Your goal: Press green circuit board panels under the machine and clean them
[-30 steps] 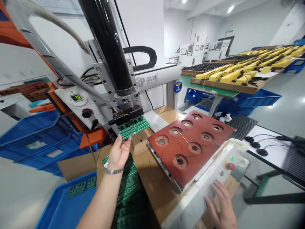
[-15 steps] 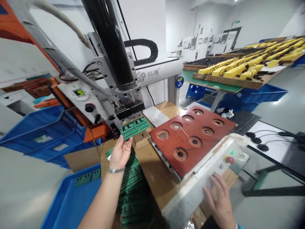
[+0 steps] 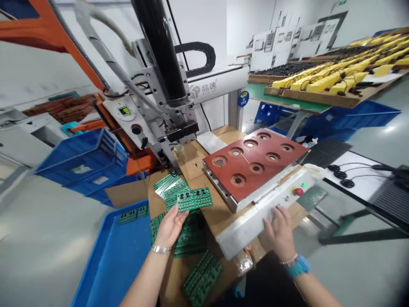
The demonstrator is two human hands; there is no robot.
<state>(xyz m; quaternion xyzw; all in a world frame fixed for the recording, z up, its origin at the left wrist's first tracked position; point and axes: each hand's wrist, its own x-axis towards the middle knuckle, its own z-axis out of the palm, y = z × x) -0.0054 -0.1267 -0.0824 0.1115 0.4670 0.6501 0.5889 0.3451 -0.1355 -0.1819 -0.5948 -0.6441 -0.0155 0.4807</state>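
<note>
My left hand (image 3: 172, 226) grips a green circuit board (image 3: 194, 199) by its near left edge, with rows of small parts and black components facing up. Beneath and around it lie more green circuit boards (image 3: 171, 186), some overlapping, on the brown work surface. My right hand (image 3: 280, 232) rests with fingers apart on the pale front panel (image 3: 236, 232) of the machine, its fingertips beside a small button and left of the red knob (image 3: 298, 192). Behind that panel sits a red plate (image 3: 252, 164) with several round recesses and a thin stick lying across it.
The machine head (image 3: 179, 128) stands behind the boards, with a control box (image 3: 128, 119) at its left. A blue tray (image 3: 111, 260) with a few boards is at lower left, below stacked blue bins (image 3: 83, 162). Yellow parts (image 3: 322, 81) fill a table at back right.
My left hand has brought the circuit board away from the machine head, nearer and to the right. My right hand has shifted slightly up on the panel. The whole view has shifted too.
</note>
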